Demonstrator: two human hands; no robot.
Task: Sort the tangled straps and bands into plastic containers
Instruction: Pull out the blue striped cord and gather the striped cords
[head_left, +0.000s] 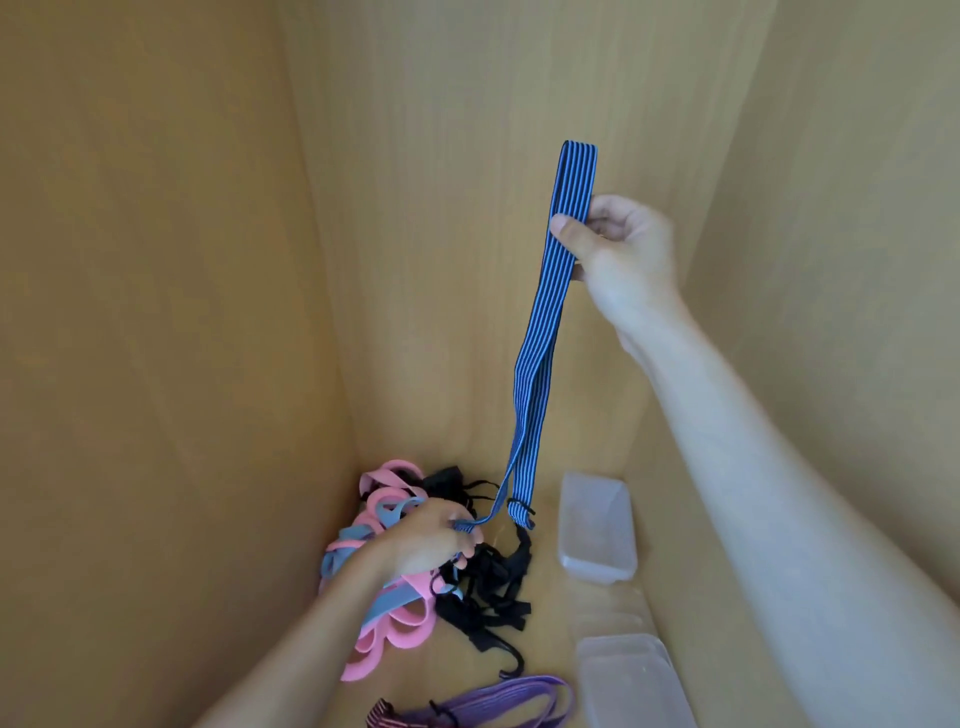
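The right hand (618, 254) is raised, its thumb and curled fingers pinching the blue striped strap (545, 322) near its folded top. The strap hangs down to the left hand (431, 540), which pinches its lower end just above a tangle of pink and grey-blue bands (395, 618) and black straps (493, 587) on the desk (550, 623). Two clear plastic containers (597, 525) sit right of the tangle, and a purple strap (498, 699) lies at the near edge.

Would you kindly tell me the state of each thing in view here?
Blue striped strap: lifted, fairly taut.
Right hand: grips strap near top.
Left hand: pinches strap's lower end.
Pink and grey bands: tangled.
Black straps: tangled.
Far container: open, empty.
Purple strap: lying loose.
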